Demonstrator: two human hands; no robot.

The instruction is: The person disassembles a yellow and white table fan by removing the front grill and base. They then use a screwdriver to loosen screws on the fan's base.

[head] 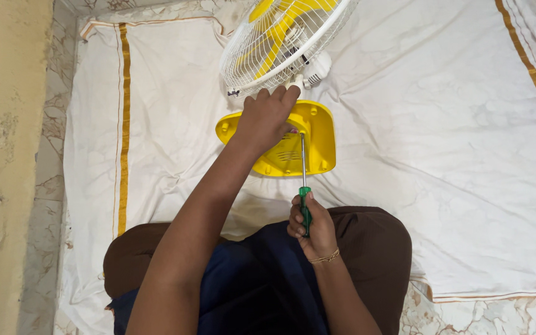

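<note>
Fingers (302, 218) of the right hand (312, 228) wrap tight around the green handle of a screwdriver (304, 180), its tip in the yellow fan base (315, 133). Left hand (265, 118) presses on that base below the white grille (274, 46), fingers curled. Tip could slip from the screw if tilted. No containers visible on the white cloth (442, 124)

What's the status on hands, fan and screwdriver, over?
Left hand gripping the fan's neck above the yellow base. Right hand shut on green-handled screwdriver, tip at the base. White-grilled fan lying on white cloth. Nothing blocking.
</note>
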